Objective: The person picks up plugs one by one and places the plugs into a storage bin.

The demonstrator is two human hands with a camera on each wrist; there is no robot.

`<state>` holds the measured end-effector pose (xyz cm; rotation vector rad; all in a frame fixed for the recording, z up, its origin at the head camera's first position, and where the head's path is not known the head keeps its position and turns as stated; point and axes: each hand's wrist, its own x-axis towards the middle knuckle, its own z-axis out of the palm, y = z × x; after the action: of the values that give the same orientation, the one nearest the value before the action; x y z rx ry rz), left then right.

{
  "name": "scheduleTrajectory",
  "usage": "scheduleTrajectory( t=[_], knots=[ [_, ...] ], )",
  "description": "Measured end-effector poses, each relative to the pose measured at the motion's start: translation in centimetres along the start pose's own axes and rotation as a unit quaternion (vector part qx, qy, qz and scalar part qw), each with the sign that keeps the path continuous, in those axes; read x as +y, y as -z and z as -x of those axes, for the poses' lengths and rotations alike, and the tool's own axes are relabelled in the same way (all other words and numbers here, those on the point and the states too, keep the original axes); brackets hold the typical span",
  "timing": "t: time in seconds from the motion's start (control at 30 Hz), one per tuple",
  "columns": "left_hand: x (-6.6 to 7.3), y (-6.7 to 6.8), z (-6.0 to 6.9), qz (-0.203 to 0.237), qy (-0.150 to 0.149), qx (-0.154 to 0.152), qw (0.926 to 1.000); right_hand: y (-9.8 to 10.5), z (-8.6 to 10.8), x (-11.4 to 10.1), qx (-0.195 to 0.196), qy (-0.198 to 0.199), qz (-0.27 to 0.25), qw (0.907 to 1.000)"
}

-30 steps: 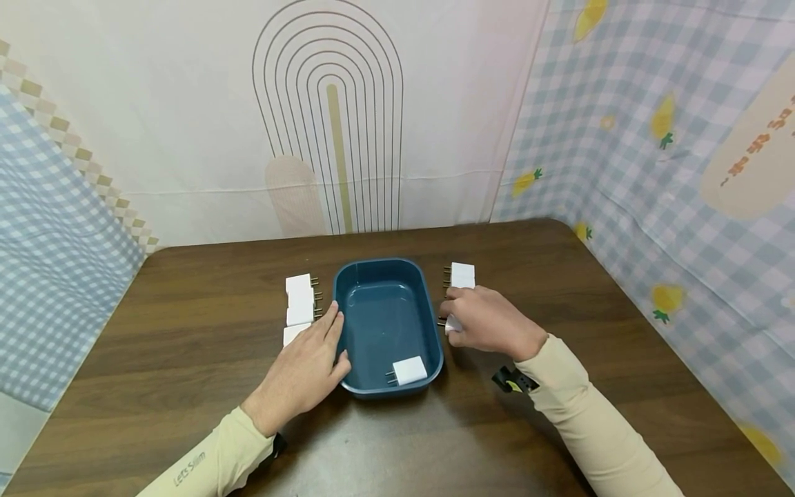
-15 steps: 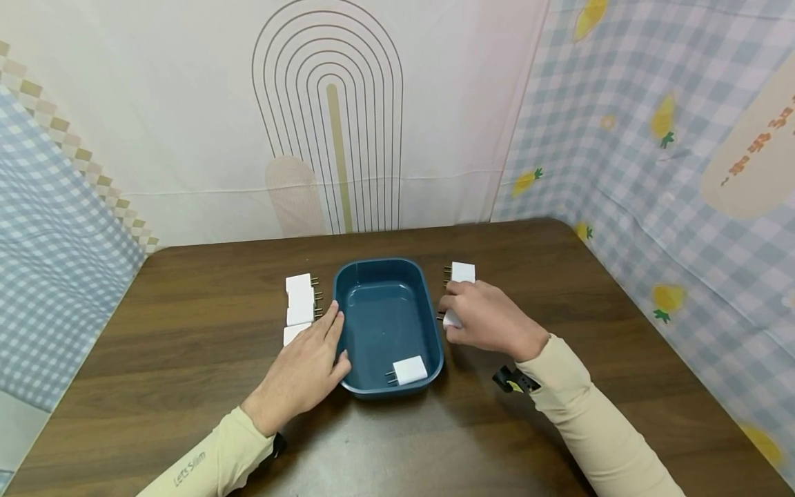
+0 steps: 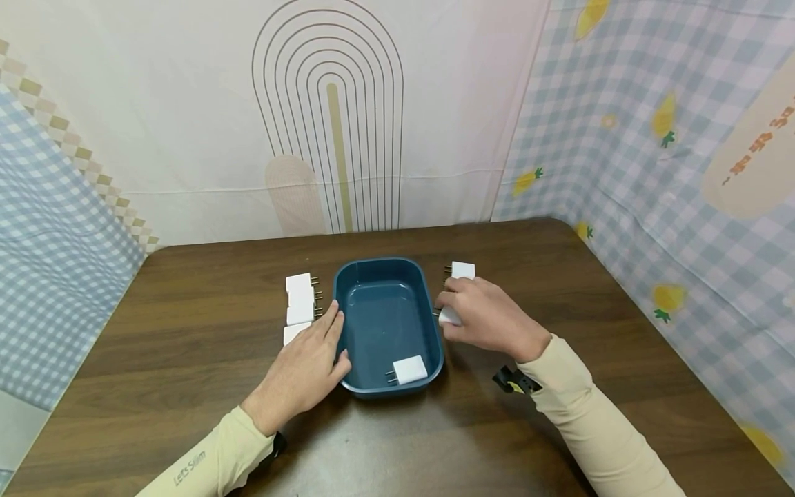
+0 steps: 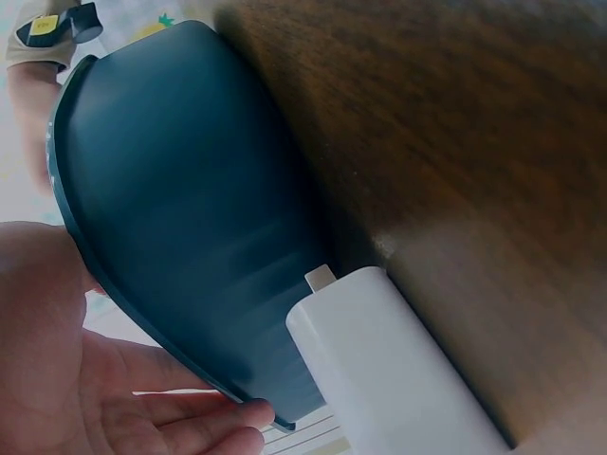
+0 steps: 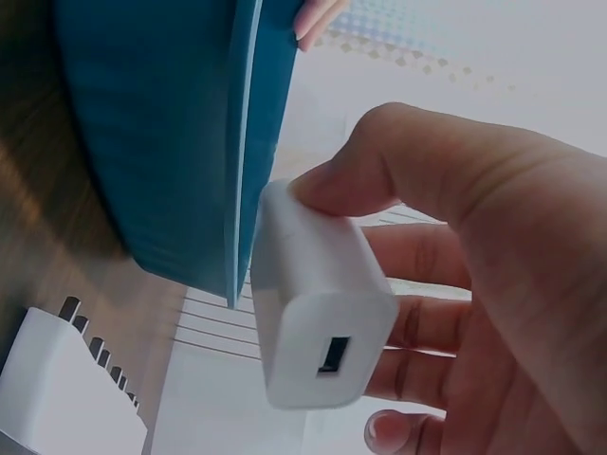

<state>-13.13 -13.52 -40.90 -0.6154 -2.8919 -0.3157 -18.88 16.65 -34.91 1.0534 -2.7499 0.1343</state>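
1. A brown table [image 3: 373,449] stood before a pale cloth [image 3: 186,138] with an arch design; checked cloth [image 3: 640,159] with yellow fruit hung at the right, and more checked cloth at the left.
2. One white charger [image 5: 322,303] was just beside the box's right wall, its prongs towards the box and its port [image 5: 334,355] facing the right wrist camera.
3. The right hand [image 3: 491,321] gripped this charger, pinching it between thumb and fingers.
4. The blue box [image 3: 379,317] sat on the table between both hands.
5. The left hand [image 3: 304,366] rested on the box's left rim with its fingers straight; it gripped nothing.
6. Inside the box, a second charger [image 3: 410,371] lay in the near right corner, prongs pointing left.
7. Left of the box was a row of chargers [image 3: 301,307], prongs towards it, the nearest partly hidden by the left hand.
8. Beyond the right hand lay another charger [image 3: 463,270]; the hand blocked what was below it.
9. Both forearms wore cream sleeves [image 3: 602,421], with a dark band [image 3: 517,379] at the right wrist.
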Motion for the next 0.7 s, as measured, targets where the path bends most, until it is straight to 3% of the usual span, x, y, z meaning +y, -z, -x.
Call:
scheduleTrajectory(
  t=[0.7],
  knots=[
    [0.04,0.02,-0.04,0.002,0.002,-0.004,1.0,-0.44,-0.28,-0.55,0.024,0.04,-0.042,0.9981]
  ],
)
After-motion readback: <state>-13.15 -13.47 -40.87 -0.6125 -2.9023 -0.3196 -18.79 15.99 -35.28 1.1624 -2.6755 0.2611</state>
